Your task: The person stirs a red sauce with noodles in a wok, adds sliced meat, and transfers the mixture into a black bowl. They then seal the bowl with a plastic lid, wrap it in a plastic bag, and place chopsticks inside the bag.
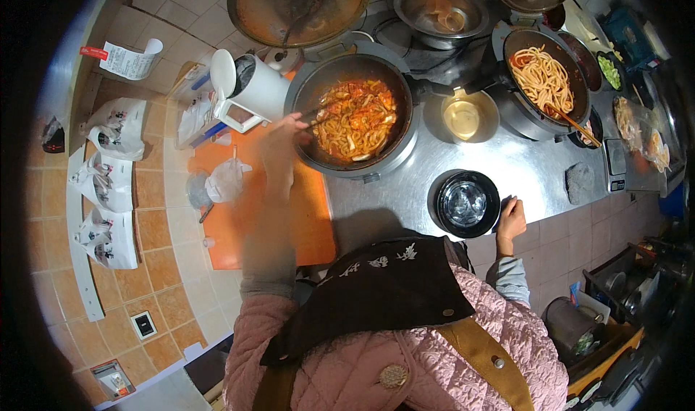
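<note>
My left hand (283,134) holds a pair of dark chopsticks (321,115) over an electric wok (297,91). Their tips reach into noodles in red sauce (355,123) with pale pieces among them. The hand and forearm are blurred. At the front edge of the steel counter (391,194), my right hand (511,219) rests with curled fingers, and I see nothing in it. Just left of that hand stands a black bowl (468,203) with a shiny, clear-looking inside. A small pot of yellowish liquid (468,115) sits beyond the bowl.
A second electric pan (513,63) at right holds thick noodles (542,79) and wooden chopsticks (575,126). A white pitcher (260,88) stands on the orange board (271,215) at left. Steel basin (441,14), grey cloth (580,183) and kitchen scale (615,164) share the counter.
</note>
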The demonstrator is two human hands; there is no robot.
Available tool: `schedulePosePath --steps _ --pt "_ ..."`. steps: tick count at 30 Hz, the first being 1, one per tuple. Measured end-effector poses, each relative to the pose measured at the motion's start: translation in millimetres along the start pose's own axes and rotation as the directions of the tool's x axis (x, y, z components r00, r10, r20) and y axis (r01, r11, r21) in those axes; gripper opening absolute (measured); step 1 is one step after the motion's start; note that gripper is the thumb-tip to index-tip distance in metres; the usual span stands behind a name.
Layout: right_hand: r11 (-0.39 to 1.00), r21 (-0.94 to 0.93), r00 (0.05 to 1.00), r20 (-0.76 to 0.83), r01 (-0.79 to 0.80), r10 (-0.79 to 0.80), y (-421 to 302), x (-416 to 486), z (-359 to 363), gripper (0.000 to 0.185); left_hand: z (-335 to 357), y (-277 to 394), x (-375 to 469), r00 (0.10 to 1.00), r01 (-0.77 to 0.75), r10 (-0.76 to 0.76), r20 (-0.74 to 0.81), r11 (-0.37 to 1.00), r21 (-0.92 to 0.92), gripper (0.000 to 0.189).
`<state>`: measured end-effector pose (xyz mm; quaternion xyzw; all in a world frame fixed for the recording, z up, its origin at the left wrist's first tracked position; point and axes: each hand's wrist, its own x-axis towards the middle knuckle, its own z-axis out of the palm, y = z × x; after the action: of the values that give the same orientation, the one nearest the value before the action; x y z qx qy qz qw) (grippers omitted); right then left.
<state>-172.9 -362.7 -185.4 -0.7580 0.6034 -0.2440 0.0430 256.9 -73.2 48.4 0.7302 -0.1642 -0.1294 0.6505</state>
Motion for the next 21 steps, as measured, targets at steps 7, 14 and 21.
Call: schedulePosePath --steps 7,14,21 --pt "1.0 0.007 1.0 0.017 -0.001 0.001 1.1 0.3 0.7 0.038 0.6 -14.1 -11.9 0.994 -0.101 0.106 -0.038 0.988 0.119 0.031" --pt "1.0 0.004 1.0 0.014 -0.016 0.016 -1.5 -0.1 -0.2 0.038 -29.5 7.6 -43.3 0.996 -0.038 0.049 -0.077 0.99 0.138 0.033" --pt "1.0 -0.004 1.0 0.018 0.007 -0.007 -1.4 0.8 -3.2 0.039 -13.9 -5.9 -40.8 0.995 -0.05 0.056 -0.081 0.996 0.079 0.034"
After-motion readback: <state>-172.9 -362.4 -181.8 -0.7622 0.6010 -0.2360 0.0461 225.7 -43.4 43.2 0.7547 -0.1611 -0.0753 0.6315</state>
